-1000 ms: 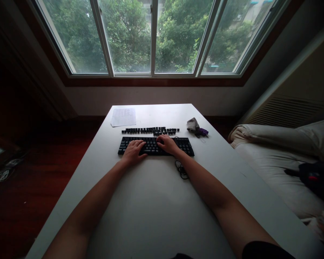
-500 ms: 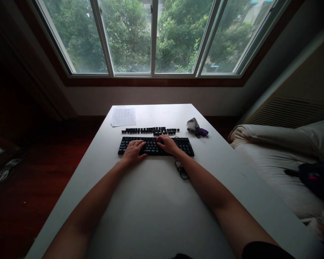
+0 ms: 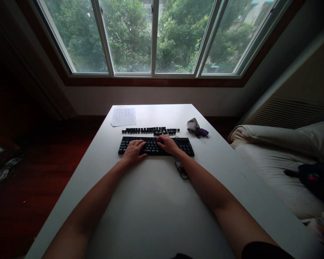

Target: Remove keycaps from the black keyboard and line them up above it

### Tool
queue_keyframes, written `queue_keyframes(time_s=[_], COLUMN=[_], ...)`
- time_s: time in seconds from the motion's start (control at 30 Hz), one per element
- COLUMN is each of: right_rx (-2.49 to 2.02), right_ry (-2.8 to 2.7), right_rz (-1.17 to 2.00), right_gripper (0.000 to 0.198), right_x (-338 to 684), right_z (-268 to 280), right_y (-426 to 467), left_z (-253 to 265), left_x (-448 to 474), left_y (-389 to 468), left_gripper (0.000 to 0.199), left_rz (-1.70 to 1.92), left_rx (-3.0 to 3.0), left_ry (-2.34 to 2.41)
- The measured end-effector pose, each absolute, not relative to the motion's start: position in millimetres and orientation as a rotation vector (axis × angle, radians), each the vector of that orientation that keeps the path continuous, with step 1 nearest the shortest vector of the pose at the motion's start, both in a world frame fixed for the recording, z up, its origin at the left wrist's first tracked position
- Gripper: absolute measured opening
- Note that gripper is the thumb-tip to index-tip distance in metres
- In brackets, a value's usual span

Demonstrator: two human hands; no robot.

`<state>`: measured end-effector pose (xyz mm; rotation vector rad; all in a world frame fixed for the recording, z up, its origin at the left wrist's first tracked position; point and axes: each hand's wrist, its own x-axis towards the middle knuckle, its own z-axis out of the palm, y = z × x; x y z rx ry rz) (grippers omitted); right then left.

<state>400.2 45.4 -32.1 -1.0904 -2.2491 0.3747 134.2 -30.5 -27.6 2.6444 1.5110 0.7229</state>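
Note:
A black keyboard (image 3: 149, 145) lies across the white table, some of its keys covered by my hands. My left hand (image 3: 134, 149) rests open on its left part, fingers stretched over the keys and thumb near the front edge. On the middle of the keyboard is my right hand (image 3: 167, 144), its fingers bent and a dark gap showing between them and the thumb. I see nothing held in either hand. Just behind the keyboard stand several loose black keycaps (image 3: 143, 130) in a row, with a shorter second row on the right.
Printed paper (image 3: 123, 117) lies at the table's (image 3: 151, 201) far left. At the far right are a grey cloth-like item (image 3: 193, 125) and a purple one (image 3: 203, 132). A coiled black cable (image 3: 181, 170) lies by my right forearm. A pale sofa (image 3: 264, 172) flanks the table.

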Motion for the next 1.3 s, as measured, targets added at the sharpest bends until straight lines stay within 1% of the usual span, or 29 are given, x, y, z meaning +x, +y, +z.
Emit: queue_keyframes(time_s=[0.67, 1.3], right_rx=[-1.094, -1.088], right_ry=[-2.253, -2.257], right_rz=[0.351, 0.330], right_gripper=[0.009, 0.010], right_x=[398.5, 398.3], right_z=[-30.8, -30.4], right_y=[42.7, 40.7], left_z=[-30.2, -31.3], left_x=[133.1, 132.2], left_y=[-29.3, -28.4], left_gripper=[0.064, 0.065], left_rz=[0.727, 0.719], left_rx=[2.630, 2.655], left_ry=[1.516, 1.516])
